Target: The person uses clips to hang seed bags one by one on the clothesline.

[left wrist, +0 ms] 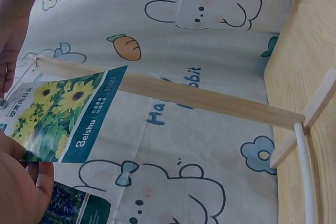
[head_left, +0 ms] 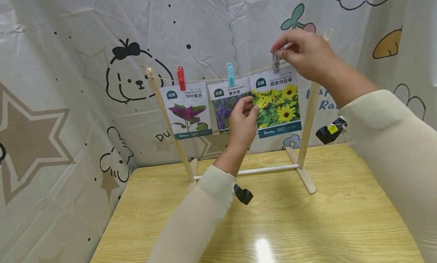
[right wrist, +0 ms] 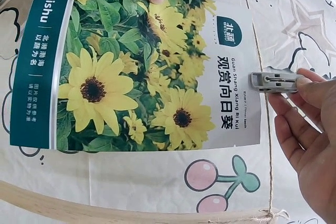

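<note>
A sunflower seed packet (head_left: 278,103) hangs upright at the right of a twine line. At its top edge my right hand (head_left: 304,56) pinches a grey clothespin (right wrist: 274,82) that sits over the twine (right wrist: 266,129). My left hand (head_left: 244,120) pinches the packet's left edge, its thumb on the printed front in the right wrist view. Left of it a lavender packet (head_left: 222,107), partly covered by the left hand, hangs from a light blue clothespin (head_left: 230,75). Furthest left, a purple-leaf packet (head_left: 187,113) hangs from a red clothespin (head_left: 181,78).
Two wooden posts (head_left: 308,122) carry the twine, joined low down by a white rod (head_left: 268,169). The frame's feet (head_left: 302,172) stand at the back of the wood-grain table (head_left: 307,225). A printed curtain (head_left: 143,24) hangs close behind.
</note>
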The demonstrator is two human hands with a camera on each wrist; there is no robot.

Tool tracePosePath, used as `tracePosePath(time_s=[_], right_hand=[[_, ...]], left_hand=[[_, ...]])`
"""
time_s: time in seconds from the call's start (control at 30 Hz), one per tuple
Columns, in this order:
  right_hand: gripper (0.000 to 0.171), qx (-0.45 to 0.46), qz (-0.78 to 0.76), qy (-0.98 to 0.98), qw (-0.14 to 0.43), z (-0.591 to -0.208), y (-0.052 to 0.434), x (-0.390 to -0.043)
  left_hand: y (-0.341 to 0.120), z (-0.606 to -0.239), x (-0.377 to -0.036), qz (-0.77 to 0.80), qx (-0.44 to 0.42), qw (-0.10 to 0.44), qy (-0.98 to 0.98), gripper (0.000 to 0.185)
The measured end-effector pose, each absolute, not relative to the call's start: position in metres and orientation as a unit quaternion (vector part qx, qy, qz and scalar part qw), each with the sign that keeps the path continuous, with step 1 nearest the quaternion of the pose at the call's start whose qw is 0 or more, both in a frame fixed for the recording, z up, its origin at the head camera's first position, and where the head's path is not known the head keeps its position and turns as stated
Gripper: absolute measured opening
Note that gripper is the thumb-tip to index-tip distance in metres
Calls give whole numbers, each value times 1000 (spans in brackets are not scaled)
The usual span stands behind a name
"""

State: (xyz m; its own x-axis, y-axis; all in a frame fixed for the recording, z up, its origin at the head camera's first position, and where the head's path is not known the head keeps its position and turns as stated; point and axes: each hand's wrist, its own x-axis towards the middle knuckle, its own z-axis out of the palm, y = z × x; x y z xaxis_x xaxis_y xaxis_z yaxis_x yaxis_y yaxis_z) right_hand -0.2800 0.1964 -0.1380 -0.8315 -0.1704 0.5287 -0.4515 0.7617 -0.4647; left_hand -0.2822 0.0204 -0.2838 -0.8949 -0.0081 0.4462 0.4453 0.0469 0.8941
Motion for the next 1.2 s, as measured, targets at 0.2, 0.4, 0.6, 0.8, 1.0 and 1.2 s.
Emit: tracePosePath(time_s=[0.2, 0.4, 0.6, 0.8, 1.0, 1.2], right_hand=[[30, 169, 302, -910, 227, -138, 196, -279], [31, 171, 304, -911, 218, -140, 197, -280], [31, 175, 304, -911, 215, -141, 198, -282], [32, 181, 308, -909, 216, -141, 197, -283], [32, 179, 308, -910, 212, -142, 197, -282], [32, 184, 306, -909, 212, -143, 197, -282]], left_hand=[[20, -283, -281, -670, -154, 168, -706, 29], [19, -283, -281, -670, -157, 165, -706, 30], [19, -284, -281, -670, -163, 162, -706, 30], [19, -284, -282, -665, -164, 160, -711, 30], [18, -286, -282, -653, -161, 172, -720, 29], [16, -287, -282, -636, -144, 187, -735, 27]])
